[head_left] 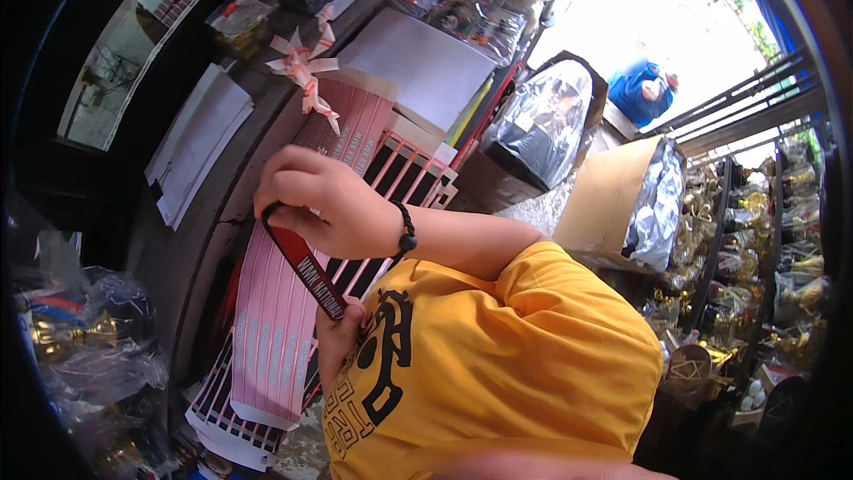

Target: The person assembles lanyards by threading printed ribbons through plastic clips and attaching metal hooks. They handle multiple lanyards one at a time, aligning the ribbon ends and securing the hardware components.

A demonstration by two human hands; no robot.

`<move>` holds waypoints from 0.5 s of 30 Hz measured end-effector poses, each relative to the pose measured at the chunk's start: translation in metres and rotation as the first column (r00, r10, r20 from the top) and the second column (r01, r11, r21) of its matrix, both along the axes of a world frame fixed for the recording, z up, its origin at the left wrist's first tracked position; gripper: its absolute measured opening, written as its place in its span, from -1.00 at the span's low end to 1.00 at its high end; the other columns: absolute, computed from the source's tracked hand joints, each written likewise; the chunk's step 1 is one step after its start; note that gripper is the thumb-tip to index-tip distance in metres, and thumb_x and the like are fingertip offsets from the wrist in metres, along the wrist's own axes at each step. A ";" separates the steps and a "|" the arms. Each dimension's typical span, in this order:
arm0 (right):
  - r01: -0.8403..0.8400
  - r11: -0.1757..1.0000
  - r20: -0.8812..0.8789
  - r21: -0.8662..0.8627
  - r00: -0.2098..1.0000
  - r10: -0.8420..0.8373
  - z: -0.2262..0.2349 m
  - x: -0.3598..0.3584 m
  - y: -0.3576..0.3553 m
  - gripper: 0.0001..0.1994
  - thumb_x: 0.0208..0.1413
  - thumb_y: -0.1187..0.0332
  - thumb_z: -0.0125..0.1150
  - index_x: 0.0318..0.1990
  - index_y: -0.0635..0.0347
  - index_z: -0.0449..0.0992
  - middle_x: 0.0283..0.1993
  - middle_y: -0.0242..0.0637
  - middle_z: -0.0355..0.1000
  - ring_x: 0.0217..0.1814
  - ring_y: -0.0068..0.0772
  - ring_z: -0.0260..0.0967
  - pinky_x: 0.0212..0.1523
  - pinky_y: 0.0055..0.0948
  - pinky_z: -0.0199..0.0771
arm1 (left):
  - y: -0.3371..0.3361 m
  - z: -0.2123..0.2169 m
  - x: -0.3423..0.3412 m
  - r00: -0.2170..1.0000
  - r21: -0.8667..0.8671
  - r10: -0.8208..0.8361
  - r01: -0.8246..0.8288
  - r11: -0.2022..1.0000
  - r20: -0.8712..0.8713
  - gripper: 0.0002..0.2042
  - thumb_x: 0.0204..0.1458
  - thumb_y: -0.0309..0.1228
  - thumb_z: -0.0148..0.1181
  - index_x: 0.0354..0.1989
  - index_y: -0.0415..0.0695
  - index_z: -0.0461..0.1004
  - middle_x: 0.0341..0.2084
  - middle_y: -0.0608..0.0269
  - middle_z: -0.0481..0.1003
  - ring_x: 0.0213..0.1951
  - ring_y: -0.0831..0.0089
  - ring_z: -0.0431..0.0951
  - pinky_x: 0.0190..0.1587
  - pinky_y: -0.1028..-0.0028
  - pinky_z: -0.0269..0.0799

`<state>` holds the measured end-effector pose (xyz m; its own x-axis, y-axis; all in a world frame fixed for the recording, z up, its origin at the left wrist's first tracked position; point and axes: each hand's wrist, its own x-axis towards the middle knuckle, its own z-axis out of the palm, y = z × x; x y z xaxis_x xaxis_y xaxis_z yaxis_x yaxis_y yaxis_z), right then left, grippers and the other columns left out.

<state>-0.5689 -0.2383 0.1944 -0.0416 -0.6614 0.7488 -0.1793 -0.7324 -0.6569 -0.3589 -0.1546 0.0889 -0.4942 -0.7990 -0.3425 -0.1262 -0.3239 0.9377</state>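
Observation:
A dark red ribbon strap (306,274) with black edges and white lettering runs slantwise between my two hands. My right hand (324,200), with a black bead bracelet at the wrist, is closed on its upper end. Lower down, my left hand (336,336) pinches the other end close to my yellow shirt (524,356). That hand is partly hidden by the shirt. Under the strap lie rows of long pink printed strips (267,338), side by side on the work surface. Pale slatted pieces (235,422) with dark gaps stick out at their near end.
A pink and white ribbon bow (302,67) lies beyond the strips, near a white sheet stack (418,62). White papers (200,147) rest at the left. Plastic-wrapped goods (89,347) crowd the lower left. A cardboard box (613,200) and shelves of gold trophies (751,240) stand at the right.

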 end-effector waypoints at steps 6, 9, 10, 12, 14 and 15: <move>-0.031 0.973 0.137 0.231 0.991 -0.001 -0.012 -0.007 0.009 -0.84 -0.03 0.59 0.22 -0.26 0.18 0.51 -0.25 -0.33 0.40 -0.22 -0.35 0.39 -0.27 -0.47 0.41 | 0.000 -0.001 -0.001 0.997 0.009 -0.055 0.055 0.998 0.044 -0.47 -0.15 0.15 0.27 -0.61 -0.16 0.37 -0.69 0.42 0.36 -0.62 0.62 0.31 -0.54 0.60 0.15; 0.091 0.986 0.075 0.139 0.992 -0.103 -0.016 -0.011 0.010 -0.83 -0.02 0.59 0.21 -0.25 0.18 0.51 -0.27 -0.34 0.44 -0.21 -0.39 0.40 -0.27 -0.47 0.42 | -0.001 0.001 0.001 0.997 0.026 -0.072 0.073 0.997 -0.037 -0.55 -0.04 0.00 0.30 -0.53 -0.22 0.45 -0.69 0.43 0.39 -0.62 0.65 0.34 -0.54 0.62 0.20; 0.123 0.986 0.050 0.116 0.990 -0.129 -0.017 -0.012 0.011 -0.83 -0.01 0.60 0.20 -0.24 0.19 0.50 -0.29 -0.34 0.45 -0.22 -0.38 0.42 -0.27 -0.46 0.42 | -0.002 0.003 0.002 0.995 0.033 -0.088 0.089 0.995 -0.051 -0.53 -0.06 0.02 0.31 -0.48 -0.24 0.46 -0.69 0.43 0.39 -0.62 0.65 0.35 -0.54 0.63 0.20; 0.144 0.973 0.096 0.178 0.982 -0.163 -0.018 -0.010 0.014 -0.83 -0.01 0.61 0.20 -0.25 0.19 0.49 -0.29 -0.33 0.45 -0.24 -0.37 0.43 -0.27 -0.46 0.43 | -0.002 0.006 0.002 0.988 0.027 -0.113 0.117 0.993 -0.105 -0.44 -0.10 0.10 0.30 -0.35 -0.28 0.46 -0.69 0.42 0.39 -0.63 0.66 0.34 -0.55 0.64 0.19; 0.162 0.964 0.125 0.210 0.974 -0.191 -0.017 -0.006 0.017 -0.84 -0.01 0.61 0.19 -0.25 0.19 0.49 -0.30 -0.32 0.44 -0.26 -0.36 0.43 -0.27 -0.46 0.43 | -0.002 0.008 0.002 0.976 -0.004 -0.123 0.124 0.992 -0.180 -0.31 -0.16 0.19 0.28 -0.22 -0.33 0.44 -0.70 0.41 0.38 -0.65 0.67 0.32 -0.56 0.66 0.16; 0.171 0.962 0.132 0.212 0.971 -0.201 -0.017 -0.003 0.019 -0.84 -0.01 0.61 0.19 -0.26 0.19 0.49 -0.30 -0.32 0.44 -0.27 -0.36 0.43 -0.28 -0.47 0.43 | -0.001 0.009 0.002 0.980 0.013 -0.098 0.102 0.995 -0.174 -0.26 -0.19 0.23 0.26 -0.18 -0.33 0.42 -0.70 0.42 0.37 -0.65 0.68 0.31 -0.57 0.66 0.14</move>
<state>-0.5723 -0.2196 0.1776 -0.2804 -0.7651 0.5796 -0.1877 -0.5485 -0.8148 -0.3570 -0.1554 0.0980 -0.6245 -0.7360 -0.2614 0.0046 -0.3381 0.9411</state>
